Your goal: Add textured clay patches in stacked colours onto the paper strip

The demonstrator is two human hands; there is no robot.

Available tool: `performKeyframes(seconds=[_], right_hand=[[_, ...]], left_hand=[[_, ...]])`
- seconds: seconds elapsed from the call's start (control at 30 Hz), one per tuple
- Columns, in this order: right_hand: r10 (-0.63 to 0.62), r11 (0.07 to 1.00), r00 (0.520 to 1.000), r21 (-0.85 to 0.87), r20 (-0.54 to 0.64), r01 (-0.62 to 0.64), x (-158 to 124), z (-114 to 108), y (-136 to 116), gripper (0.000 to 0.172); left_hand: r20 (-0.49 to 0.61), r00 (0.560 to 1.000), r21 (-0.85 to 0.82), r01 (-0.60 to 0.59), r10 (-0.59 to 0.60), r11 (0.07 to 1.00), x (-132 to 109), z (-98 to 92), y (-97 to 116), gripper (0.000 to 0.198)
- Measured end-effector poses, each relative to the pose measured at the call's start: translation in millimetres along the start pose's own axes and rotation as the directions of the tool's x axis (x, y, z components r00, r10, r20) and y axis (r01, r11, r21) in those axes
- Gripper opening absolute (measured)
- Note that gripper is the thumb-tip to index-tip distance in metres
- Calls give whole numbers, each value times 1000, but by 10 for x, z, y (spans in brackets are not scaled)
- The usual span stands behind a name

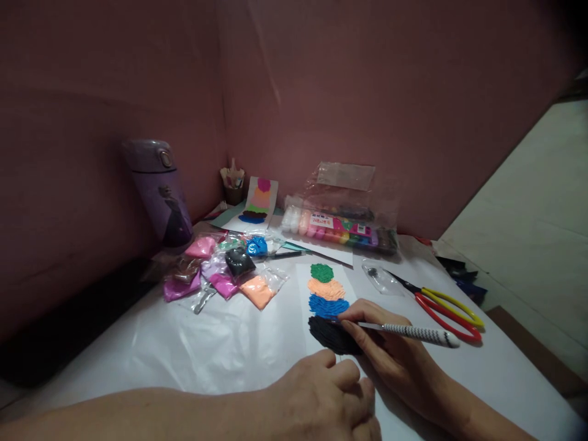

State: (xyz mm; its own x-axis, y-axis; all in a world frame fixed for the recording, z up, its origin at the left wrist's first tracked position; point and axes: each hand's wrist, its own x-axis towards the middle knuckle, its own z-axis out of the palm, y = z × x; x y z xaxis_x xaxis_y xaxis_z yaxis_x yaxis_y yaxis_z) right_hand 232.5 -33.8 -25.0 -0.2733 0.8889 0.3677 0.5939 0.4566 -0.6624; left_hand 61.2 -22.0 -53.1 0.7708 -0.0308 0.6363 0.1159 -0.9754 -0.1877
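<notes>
My right hand pinches a slim pen-like tool with a black-and-white zigzag handle. Its thin tip is by the upper edge of a black clay patch, partly hidden by my fingers. That patch is lowest on a white paper strip, below ridged blue clay, peach clay and green clay. Below the strip, my left hand rests with fingers curled inward. Its fingertips are hidden, so whatever they may hold does not show.
Clay packets lie at left, near a purple bottle. Red-and-yellow-handled scissors and a small clear packet lie at right. Behind are a bag of coloured clay, a finished-looking clay card and a stick cup.
</notes>
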Motion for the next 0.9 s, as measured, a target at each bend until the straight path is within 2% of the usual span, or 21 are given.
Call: performKeyframes(seconds=[0.4,0.6,0.73,0.9], right_hand=[[41,999,999,-22,-25,-41,-27,-15,20,15],[54,998,997,-38,-54,-56,3,-33,-1,19],[22,999,996,-47,-84,-26,-12,-49,11,18],[-11,999,990,-50,-137,4,-25,-58,32,16]], left_hand=[[-13,1000,-40,7,-8,999,29,-50,-10,12],[26,1000,-38,2,-1,999,27,-41,-15,13],[20,1000,-39,0,1,999,24,-33,-25,13],[98,995,-7,-2,3,1000,22,-25,-14,16]])
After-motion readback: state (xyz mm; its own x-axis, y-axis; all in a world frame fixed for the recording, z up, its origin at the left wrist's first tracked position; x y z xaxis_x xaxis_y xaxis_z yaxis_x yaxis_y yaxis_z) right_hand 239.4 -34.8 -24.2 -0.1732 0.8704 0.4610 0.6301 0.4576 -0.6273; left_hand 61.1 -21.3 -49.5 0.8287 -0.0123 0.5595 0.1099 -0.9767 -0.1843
